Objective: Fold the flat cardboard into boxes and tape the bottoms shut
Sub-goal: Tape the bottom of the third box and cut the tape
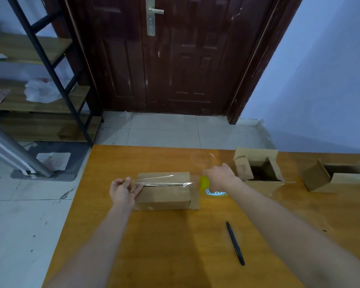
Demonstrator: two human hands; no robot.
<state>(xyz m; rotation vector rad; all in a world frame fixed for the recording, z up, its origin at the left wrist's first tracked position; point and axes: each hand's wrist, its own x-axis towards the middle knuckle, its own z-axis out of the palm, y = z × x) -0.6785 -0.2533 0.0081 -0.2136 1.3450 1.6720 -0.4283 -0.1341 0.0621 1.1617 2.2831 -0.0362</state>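
Tape [164, 179] stretched over the seam of the box [163, 194] at table centre, pinched by the left hand [122, 192] and pulled from the roll gripped in the right hand [220, 175], should probably stay taut and centred before pressing down

Head-worn view, forward-down over table [154, 246]

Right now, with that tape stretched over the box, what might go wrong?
The clear tape hangs stretched between the left hand and the right hand, above the seam of the box; it may land crooked or wrinkle. The loose strip could also stick to itself. The box is unheld and may slide.
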